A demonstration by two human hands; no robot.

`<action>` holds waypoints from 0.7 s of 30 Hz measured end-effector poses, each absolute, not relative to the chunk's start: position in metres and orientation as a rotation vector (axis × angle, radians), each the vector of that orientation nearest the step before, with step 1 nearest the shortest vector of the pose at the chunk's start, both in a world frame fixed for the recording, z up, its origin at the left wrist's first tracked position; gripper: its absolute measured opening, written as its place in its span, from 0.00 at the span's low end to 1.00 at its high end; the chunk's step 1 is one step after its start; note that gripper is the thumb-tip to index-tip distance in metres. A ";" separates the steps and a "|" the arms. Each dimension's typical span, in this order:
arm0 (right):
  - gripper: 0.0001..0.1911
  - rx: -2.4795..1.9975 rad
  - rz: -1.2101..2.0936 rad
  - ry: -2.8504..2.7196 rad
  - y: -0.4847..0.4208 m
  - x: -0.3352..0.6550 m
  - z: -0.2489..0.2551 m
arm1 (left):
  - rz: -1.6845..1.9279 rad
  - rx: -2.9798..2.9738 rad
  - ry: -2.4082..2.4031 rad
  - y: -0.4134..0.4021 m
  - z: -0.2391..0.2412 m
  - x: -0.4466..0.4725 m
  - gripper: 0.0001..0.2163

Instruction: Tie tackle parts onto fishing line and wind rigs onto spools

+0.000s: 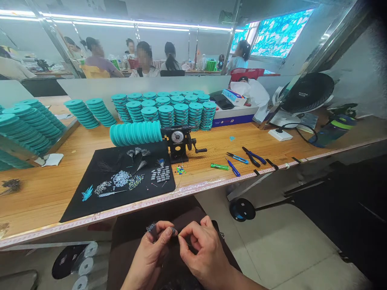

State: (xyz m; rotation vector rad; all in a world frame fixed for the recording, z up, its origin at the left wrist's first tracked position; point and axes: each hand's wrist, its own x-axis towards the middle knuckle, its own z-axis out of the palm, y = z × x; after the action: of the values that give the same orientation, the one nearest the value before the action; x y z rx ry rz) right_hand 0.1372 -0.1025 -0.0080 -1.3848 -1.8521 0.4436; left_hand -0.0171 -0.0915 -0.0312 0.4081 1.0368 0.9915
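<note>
Left hand (149,253) and right hand (205,251) held close together over a dark apron (123,251), the left pinching a small bristly tuft (151,227), the right a fine thread (183,239) (too thin to identify), just below the table (36,201) edge.

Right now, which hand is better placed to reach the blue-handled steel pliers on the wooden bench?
Likely the right hand: it sits nearer the blue-handled pliers, while the left hand pinches a dark bristly tuft.
</note>
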 end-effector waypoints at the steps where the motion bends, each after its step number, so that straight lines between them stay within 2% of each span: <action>1: 0.06 -1.381 0.445 -1.849 -0.102 0.137 -0.008 | 0.990 0.408 1.046 -0.091 -0.030 -0.017 0.14; 8: 0.06 -1.338 0.438 -1.842 -0.101 0.137 -0.006 | 0.989 0.443 1.005 -0.093 -0.032 -0.016 0.14; 14: 0.04 -1.133 0.308 -1.857 -0.095 0.141 -0.008 | 0.969 0.478 0.984 -0.096 -0.038 -0.018 0.12; 21: 0.07 -1.100 0.274 -1.957 -0.095 0.144 -0.012 | 0.999 0.540 0.984 -0.093 -0.037 -0.012 0.13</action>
State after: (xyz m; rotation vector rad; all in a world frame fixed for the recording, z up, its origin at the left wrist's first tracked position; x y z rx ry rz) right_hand 0.1438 -0.0948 -0.0120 -1.1000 -1.9573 0.2739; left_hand -0.0117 -0.0925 -0.0368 0.5402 0.9840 0.9985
